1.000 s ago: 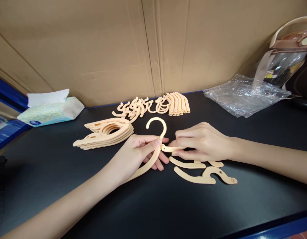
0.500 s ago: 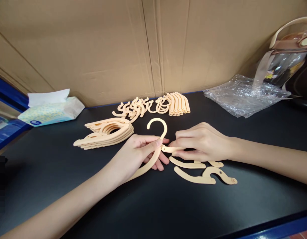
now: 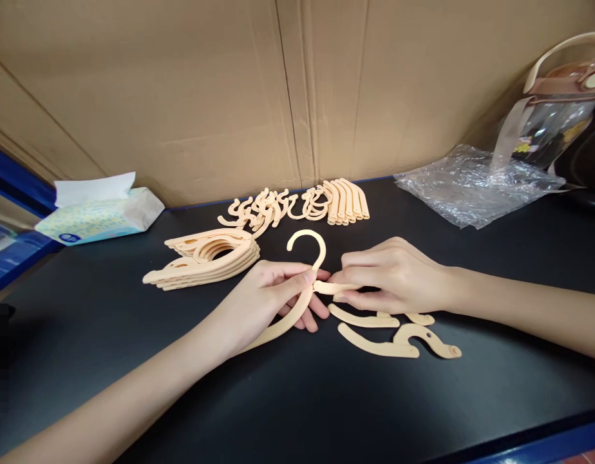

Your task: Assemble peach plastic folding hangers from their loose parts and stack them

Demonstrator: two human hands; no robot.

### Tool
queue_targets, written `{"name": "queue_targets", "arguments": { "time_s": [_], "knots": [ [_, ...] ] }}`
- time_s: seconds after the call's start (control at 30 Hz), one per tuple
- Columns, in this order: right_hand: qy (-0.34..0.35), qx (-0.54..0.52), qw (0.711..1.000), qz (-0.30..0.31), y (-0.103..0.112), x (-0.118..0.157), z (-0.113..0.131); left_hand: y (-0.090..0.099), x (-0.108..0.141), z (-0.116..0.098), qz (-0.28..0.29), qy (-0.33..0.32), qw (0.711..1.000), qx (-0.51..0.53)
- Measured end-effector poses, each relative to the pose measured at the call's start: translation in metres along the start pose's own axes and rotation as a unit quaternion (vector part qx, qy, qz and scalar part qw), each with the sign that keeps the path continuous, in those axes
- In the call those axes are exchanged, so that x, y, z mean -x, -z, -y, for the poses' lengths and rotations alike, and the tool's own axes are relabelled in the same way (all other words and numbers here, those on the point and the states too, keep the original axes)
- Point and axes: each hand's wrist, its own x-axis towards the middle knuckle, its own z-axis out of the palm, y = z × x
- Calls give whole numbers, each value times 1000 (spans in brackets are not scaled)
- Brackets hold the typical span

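Between my hands is a cream folding clothes hanger (image 3: 321,248), its hook pointing up. My left hand (image 3: 273,290) pinches it just below the hook, and one curved arm runs down under that palm. My right hand (image 3: 394,277) grips the other arm, whose end meets the hanger's middle joint; the fingers hide much of that arm. Below my right hand lie a loose curved hanger arm (image 3: 377,341) and a loose hook piece (image 3: 425,338), with more pieces partly covered by the hand. Left of the hanger sits a stack of folded hangers (image 3: 205,267).
Along the back edge lie a pile of hook pieces (image 3: 266,207) and a row of hanger arms (image 3: 346,201). A tissue pack (image 3: 99,216) stands at the left. Crumpled clear plastic (image 3: 471,187) and a bottle (image 3: 558,116) are at the right. Cardboard (image 3: 205,96) walls the back.
The arm in my right hand has shifted slightly at the joint, and the round hole at its end no longer shows. Both hands stay nearly in place.
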Motion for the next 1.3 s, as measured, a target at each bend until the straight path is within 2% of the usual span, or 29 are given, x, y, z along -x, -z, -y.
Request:
{"name": "queue_targets", "arguments": {
  "time_s": [0.23, 0.67, 0.87, 1.07, 1.3],
  "knots": [
    [10, 17, 1000, -13, -1, 0, 0, 4, 1, 4, 33, -14, 999, -18],
    [27, 18, 997, -70, 3, -6, 0, 2, 3, 0, 29, -11, 999, -32],
    [29, 49, 995, -87, 3, -5, -1, 1, 4, 0, 34, -20, 998, -58],
    [12, 94, 987, -133, 2, -5, -1, 4, 2, 4, 47, -24, 997, -60],
    [-23, 21, 994, -106, 2, -5, -5, 2, 2, 2, 47, -20, 997, -53]
  ]
}}
